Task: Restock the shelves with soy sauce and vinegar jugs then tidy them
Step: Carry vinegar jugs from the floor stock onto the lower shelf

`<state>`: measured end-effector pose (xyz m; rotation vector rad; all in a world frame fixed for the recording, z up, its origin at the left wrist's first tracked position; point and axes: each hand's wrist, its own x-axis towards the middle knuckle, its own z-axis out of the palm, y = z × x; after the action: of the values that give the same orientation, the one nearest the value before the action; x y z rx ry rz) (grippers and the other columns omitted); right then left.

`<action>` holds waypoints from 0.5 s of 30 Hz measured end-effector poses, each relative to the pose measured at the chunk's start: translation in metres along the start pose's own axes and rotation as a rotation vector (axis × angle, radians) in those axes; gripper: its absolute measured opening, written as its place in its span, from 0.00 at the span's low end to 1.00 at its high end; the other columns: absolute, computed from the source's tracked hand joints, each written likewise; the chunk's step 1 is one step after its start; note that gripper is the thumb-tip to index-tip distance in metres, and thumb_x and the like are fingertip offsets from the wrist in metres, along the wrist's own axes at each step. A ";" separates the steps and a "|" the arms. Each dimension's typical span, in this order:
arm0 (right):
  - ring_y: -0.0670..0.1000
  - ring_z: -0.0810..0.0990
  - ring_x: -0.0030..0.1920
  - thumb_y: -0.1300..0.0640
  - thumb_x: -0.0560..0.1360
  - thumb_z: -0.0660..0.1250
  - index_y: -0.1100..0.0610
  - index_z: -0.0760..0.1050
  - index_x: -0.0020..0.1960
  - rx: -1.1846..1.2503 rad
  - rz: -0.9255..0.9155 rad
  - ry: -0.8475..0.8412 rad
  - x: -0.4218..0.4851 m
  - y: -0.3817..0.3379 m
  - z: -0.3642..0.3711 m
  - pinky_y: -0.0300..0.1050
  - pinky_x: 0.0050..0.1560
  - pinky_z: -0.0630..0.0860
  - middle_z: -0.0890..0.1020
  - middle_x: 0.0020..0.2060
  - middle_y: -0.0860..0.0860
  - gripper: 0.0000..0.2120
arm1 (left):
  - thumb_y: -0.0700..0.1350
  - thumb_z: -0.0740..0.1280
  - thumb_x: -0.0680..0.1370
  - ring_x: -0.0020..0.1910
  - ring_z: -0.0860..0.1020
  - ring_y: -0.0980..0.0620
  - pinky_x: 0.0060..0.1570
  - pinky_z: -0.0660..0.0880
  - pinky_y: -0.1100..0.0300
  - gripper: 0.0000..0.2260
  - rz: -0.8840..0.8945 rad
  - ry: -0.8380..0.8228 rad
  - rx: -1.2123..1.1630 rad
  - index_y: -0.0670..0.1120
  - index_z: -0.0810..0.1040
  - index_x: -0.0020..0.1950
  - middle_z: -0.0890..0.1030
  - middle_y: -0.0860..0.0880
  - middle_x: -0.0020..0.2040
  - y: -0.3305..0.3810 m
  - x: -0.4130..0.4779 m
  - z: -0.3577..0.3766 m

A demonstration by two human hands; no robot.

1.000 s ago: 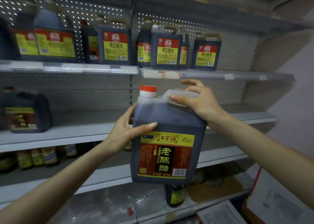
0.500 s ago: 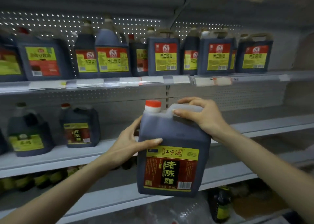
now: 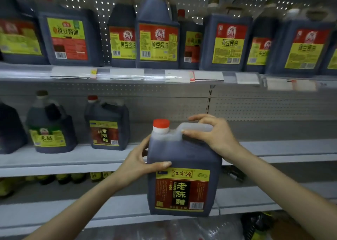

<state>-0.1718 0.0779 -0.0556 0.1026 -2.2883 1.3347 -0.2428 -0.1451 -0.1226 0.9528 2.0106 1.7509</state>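
Dark vinegar jug (image 3: 184,168) with red cap (image 3: 161,124), held upright in the air in front of the middle shelf (image 3: 73,159), label facing the camera. Right hand (image 3: 215,136) closed over the clear handle on top, fingers curled round it, thumb along the near side. Left hand (image 3: 138,163) pressed against the jug's left side, thumb laid flat across the front just above the label, other fingers wrapped behind and out of sight. On the middle shelf, toward its left end, a matching vinegar jug (image 3: 107,126) standing near the front edge, a green-labelled jug (image 3: 50,128) just left of it, apart. Right stretch of that shelf bare. On the top shelf (image 3: 127,75), a row of soy sauce jugs (image 3: 158,35) along the front edge, packed close, labels outward.
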 end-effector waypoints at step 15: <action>0.36 0.78 0.42 0.51 0.63 0.78 0.59 0.79 0.38 0.044 -0.057 -0.142 0.151 0.086 0.031 0.27 0.42 0.70 0.81 0.41 0.44 0.13 | 0.42 0.74 0.66 0.54 0.80 0.59 0.45 0.78 0.66 0.28 0.012 0.236 0.012 0.58 0.70 0.62 0.82 0.60 0.54 -0.041 0.120 -0.040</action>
<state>-0.3415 0.1226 -0.0702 0.2836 -2.3536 1.3894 -0.3667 -0.0978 -0.1307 0.7941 2.1628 1.9386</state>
